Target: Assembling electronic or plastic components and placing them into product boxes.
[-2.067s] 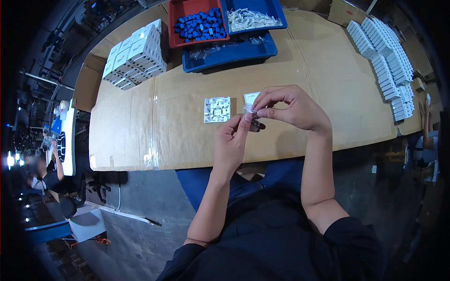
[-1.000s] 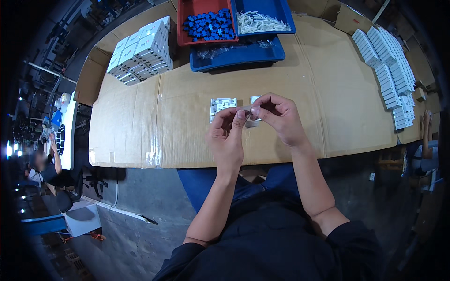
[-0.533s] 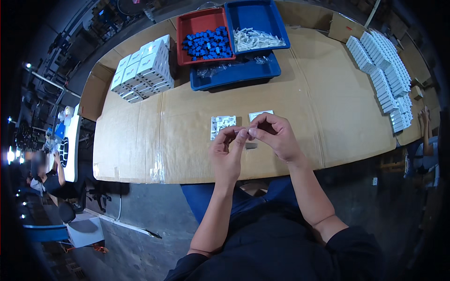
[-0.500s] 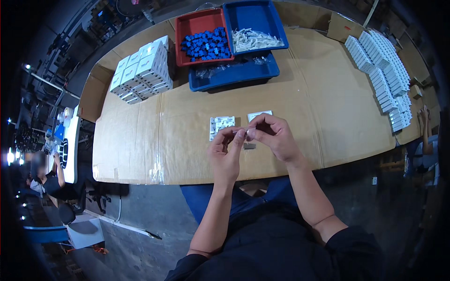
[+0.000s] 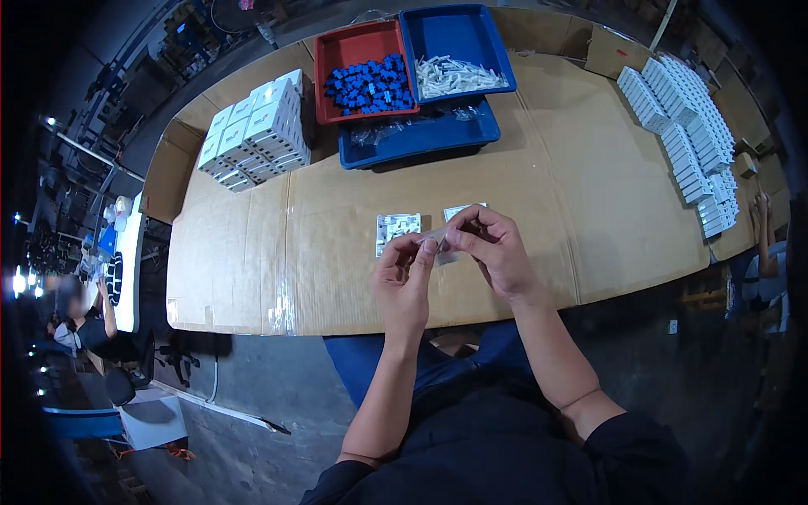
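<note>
Between my two hands is a small clear plastic bag, its lower part hanging below the fingertips. The thumb and fingers of my left hand are closed on its left side. My right hand pinches the other side, close to the left fingertips. Whether anything lies inside the bag cannot be made out. Just beyond my left fingers a white open plastic housing with moulded shapes inside lies on the cardboard. A second white piece lies behind my right hand, which partly covers it.
Cardboard covers the table. At the back stand a red tray of blue parts, a blue tray of white parts and a lower blue tray holding clear plastic. White boxes are stacked left; white housings stand in rows right.
My fingertips have parted slightly, and more of the clear bag shows spread between and below them. Both hands stay in nearly the same place.
</note>
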Demonstrator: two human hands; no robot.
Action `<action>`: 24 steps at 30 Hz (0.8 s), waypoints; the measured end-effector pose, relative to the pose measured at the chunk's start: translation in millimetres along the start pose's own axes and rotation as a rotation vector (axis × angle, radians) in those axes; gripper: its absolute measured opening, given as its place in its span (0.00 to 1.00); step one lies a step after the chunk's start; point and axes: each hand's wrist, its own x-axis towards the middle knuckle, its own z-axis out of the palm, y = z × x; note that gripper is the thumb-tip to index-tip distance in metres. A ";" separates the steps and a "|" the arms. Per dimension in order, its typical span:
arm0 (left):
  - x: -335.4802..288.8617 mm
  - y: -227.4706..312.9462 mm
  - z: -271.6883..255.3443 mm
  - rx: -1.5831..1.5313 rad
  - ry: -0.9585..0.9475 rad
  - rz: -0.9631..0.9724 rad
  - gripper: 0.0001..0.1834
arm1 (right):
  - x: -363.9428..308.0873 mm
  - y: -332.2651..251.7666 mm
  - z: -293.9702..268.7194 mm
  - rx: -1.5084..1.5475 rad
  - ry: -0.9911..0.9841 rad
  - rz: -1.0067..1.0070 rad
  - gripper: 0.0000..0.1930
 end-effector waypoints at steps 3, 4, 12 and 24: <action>-0.7 1.5 0.6 0.024 0.008 -0.007 0.09 | -1.3 -1.6 0.1 -0.025 0.013 0.005 0.04; -0.7 2.6 0.6 0.040 0.017 -0.023 0.09 | -1.9 -2.2 1.2 -0.018 0.017 0.017 0.04; -2.5 2.5 4.6 -0.006 0.005 -0.006 0.09 | -1.2 1.1 1.0 -0.050 0.031 0.007 0.04; -4.9 0.5 5.9 0.030 0.047 0.016 0.09 | -1.8 3.8 4.4 -0.083 0.034 -0.041 0.05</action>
